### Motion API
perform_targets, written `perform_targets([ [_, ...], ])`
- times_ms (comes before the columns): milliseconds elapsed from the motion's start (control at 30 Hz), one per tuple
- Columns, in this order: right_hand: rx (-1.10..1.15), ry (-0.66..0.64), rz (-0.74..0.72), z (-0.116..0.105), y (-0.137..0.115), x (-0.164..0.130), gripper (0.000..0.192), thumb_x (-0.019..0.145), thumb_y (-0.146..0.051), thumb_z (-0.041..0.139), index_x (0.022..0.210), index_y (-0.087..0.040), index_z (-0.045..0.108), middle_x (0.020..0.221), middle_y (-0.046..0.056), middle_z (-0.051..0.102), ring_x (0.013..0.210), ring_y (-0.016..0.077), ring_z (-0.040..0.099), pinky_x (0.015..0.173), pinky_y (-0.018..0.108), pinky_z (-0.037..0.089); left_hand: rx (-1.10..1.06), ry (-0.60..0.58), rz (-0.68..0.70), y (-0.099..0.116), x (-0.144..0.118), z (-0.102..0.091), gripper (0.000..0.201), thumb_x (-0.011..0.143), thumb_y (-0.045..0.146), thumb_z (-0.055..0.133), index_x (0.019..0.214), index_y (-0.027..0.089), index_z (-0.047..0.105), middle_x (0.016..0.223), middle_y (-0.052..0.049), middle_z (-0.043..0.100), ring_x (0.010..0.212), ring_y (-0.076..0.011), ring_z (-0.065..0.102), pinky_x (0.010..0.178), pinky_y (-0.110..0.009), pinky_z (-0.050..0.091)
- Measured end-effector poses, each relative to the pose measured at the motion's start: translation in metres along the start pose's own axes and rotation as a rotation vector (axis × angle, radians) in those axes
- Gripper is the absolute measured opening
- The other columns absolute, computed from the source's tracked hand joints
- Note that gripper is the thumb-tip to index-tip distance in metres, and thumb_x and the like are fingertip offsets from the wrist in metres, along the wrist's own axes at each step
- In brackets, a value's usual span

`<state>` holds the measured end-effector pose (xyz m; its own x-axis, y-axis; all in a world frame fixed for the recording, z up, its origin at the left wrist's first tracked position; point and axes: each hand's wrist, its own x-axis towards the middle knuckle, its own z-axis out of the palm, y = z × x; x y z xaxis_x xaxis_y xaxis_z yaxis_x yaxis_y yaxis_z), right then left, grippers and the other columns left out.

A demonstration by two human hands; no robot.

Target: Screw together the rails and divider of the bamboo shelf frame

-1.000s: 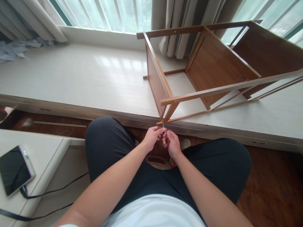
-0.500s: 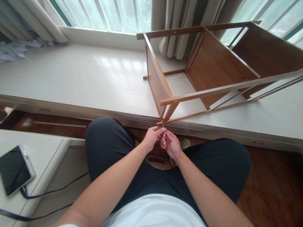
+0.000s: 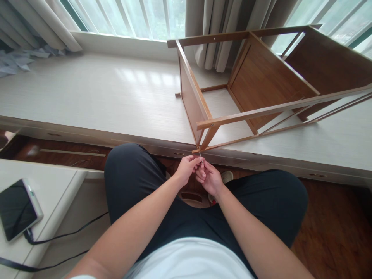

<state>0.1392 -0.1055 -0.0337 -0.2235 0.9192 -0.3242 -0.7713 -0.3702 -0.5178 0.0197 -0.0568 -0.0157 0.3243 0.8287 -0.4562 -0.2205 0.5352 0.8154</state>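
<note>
My left hand [image 3: 187, 169] and my right hand [image 3: 210, 177] meet above my knees, fingertips pinched together on a thin metal tool [image 3: 200, 156]. Its tip points up at the near bottom corner of a brown wooden shelf frame [image 3: 203, 116]. The frame lies on its side on the pale window bench [image 3: 101, 97]. Both hands sit just below the bench's front edge. What the fingers hide of the tool I cannot make out.
A phone [image 3: 16, 209] with a black cable [image 3: 58, 236] lies on a white table at the lower left. Curtains [image 3: 221, 23] hang behind the frame. Crumpled paper [image 3: 17, 62] lies at the far left of the bench. The floor is dark wood.
My right hand has shifted slightly left and up against my left hand. The frame and the rest have not moved.
</note>
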Motion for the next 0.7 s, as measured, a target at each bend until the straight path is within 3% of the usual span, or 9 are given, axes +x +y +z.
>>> perform_targets([
  [267,0.112,-0.003,0.087,0.007,0.001,-0.004,0.027,0.100,-0.034,0.057,0.077,-0.022,0.051,0.055,-0.008,0.028,0.049,0.0120,0.021,0.042,0.018,0.029,-0.029,-0.026,0.014,0.003,-0.003,0.003,0.038,0.070,0.046,0.086,0.080,0.012,0.071,0.070,-0.005,0.066,0.057,-0.0103,0.057,0.055,-0.021,0.042],
  [500,0.089,0.034,0.028,0.013,0.007,-0.005,0.031,0.095,-0.043,0.066,0.078,-0.022,0.050,0.055,-0.008,0.035,0.048,0.0101,0.020,0.040,0.017,0.026,-0.032,-0.024,-0.014,0.005,-0.004,0.005,0.044,0.067,0.050,0.087,0.082,0.013,0.069,0.069,-0.004,0.065,0.049,-0.0121,0.057,0.045,-0.022,0.038],
  [700,-0.066,0.122,-0.085,0.013,0.008,-0.003,0.034,0.088,-0.048,0.074,0.079,-0.021,0.056,0.052,-0.008,0.043,0.043,0.0072,0.026,0.039,0.018,0.027,-0.016,0.001,-0.011,0.003,-0.002,0.004,0.047,0.063,0.052,0.090,0.082,0.012,0.072,0.066,-0.002,0.060,0.052,-0.0084,0.051,0.048,-0.020,0.036],
])
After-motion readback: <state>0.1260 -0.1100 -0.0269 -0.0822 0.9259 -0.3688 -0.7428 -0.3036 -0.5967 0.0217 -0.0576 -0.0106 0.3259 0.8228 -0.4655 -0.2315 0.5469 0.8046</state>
